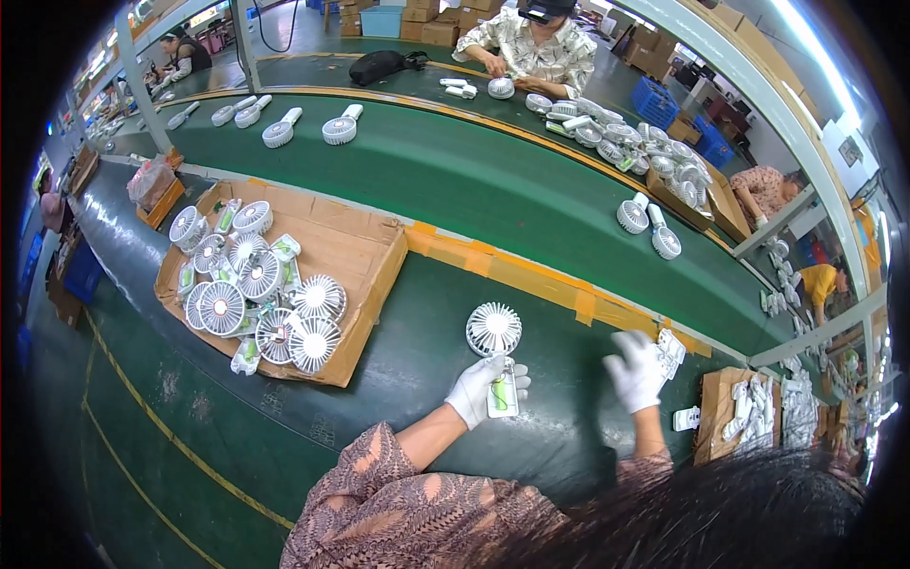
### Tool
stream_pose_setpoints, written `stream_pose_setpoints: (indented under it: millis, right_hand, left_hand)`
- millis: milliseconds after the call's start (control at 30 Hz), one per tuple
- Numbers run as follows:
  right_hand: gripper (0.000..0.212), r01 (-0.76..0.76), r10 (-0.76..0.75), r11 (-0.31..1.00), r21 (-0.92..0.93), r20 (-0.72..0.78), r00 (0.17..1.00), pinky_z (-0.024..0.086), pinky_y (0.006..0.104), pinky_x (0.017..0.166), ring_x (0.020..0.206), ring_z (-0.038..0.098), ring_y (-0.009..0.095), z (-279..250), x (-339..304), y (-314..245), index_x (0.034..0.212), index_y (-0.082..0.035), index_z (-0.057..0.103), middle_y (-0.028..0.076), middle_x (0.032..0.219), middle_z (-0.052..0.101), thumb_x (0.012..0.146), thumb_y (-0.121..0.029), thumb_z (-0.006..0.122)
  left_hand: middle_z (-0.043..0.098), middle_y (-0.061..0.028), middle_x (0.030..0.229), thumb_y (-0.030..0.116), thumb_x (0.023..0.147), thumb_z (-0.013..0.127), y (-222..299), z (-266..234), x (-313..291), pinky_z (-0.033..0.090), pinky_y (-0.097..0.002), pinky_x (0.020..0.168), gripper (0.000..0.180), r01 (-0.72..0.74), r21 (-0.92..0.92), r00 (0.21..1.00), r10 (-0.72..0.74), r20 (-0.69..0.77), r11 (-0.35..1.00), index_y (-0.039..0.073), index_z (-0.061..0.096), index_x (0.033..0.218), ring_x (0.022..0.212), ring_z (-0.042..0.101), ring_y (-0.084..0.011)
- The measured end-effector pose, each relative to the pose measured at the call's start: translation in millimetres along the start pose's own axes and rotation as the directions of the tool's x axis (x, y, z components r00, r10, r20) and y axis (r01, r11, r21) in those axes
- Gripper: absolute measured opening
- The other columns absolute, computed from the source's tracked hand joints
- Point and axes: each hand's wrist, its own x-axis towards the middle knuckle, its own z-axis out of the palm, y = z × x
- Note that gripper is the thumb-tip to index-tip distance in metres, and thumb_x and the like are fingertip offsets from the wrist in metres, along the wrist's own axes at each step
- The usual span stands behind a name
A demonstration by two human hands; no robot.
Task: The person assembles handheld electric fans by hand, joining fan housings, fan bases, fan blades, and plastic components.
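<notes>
A white handheld fan [494,329] lies in front of me, its round slatted head pointing away. My left hand [474,389], in a white glove, is closed around its handle. The handle's open side faces up and shows a green part inside. My right hand [634,371], also gloved, hovers to the right with its fingers apart and nothing seen in it. Just beyond its fingers is a small heap of white plastic pieces [670,355], perhaps handle covers. Whether the fingertips touch the heap I cannot tell.
A cardboard tray [365,313] on the left holds several fans. At right, a cardboard box [718,408] contains white parts, with a loose white piece [686,418] beside it. Beyond the taped edge, a green conveyor belt [417,156] carries fans. A co-worker [531,47] handles a fan across it.
</notes>
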Motion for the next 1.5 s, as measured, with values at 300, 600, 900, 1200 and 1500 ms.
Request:
stream_pose_setpoints:
  millis: [300,600,900,1200,1500]
  right_hand:
    - [0.063,-0.629,0.604,0.705,-0.328,-0.187,0.775,0.041,0.0444,0.088,0.106,0.048,0.038,15.2,-77.8,76.6,0.124,-0.013,0.046,0.021,0.120,0.047,0.065,-0.022,0.066]
    - [0.016,-0.166,0.187,0.893,0.418,-0.009,0.982,0.044,0.0347,0.088,0.102,0.053,0.027,51.2,-28.6,-91.6,0.085,-0.013,0.067,0.009,0.105,0.059,0.070,-0.018,0.066]
    - [0.015,0.022,0.026,0.923,0.383,-0.119,0.993,0.043,0.0371,0.079,0.095,0.055,0.027,78.5,-29.6,-119.4,0.081,-0.011,0.061,0.007,0.097,0.060,0.066,-0.010,0.067]
    - [0.015,0.020,0.027,0.917,0.397,-0.111,0.993,0.043,0.0357,0.077,0.087,0.057,0.026,76.9,-31.0,-121.3,0.083,-0.011,0.061,0.006,0.091,0.062,0.068,-0.011,0.066]
    - [0.014,0.268,-0.269,0.949,0.164,-0.018,0.963,0.044,0.0353,0.073,0.085,0.057,0.023,62.0,-19.5,-120.4,0.085,-0.009,0.060,0.005,0.092,0.060,0.071,-0.014,0.062]
  left_hand:
    - [0.058,-0.0178,0.102,0.025,0.091,0.051,0.4,2.1,1.1,0.054,-0.0449,0.075,0.027,0.020,-0.067,1.000,-0.019,0.016,0.998,0.004,0.048,0.106,0.089,0.061,-0.0302]
    - [0.058,-0.0157,0.105,0.027,0.091,0.050,-0.3,-3.4,3.5,0.051,-0.0440,0.079,0.028,-0.016,-0.026,0.996,0.018,0.085,1.000,0.005,0.050,0.108,0.093,0.059,-0.0292]
    - [0.058,-0.0032,0.095,0.019,0.092,0.050,-12.3,-6.4,11.1,0.049,-0.0313,0.075,0.020,-0.082,-0.027,0.994,0.083,0.071,0.996,0.007,0.053,0.107,0.084,0.058,-0.0158]
    - [0.059,-0.0038,0.095,0.022,0.092,0.050,-9.6,-6.1,8.7,0.047,-0.0320,0.078,0.021,-0.067,-0.021,0.996,0.068,0.063,0.998,0.007,0.054,0.106,0.088,0.058,-0.0164]
    - [0.059,-0.0037,0.095,0.021,0.091,0.051,-10.3,-5.9,8.6,0.046,-0.0311,0.081,0.021,-0.102,-0.002,0.995,0.102,0.015,0.995,0.006,0.055,0.105,0.089,0.057,-0.0161]
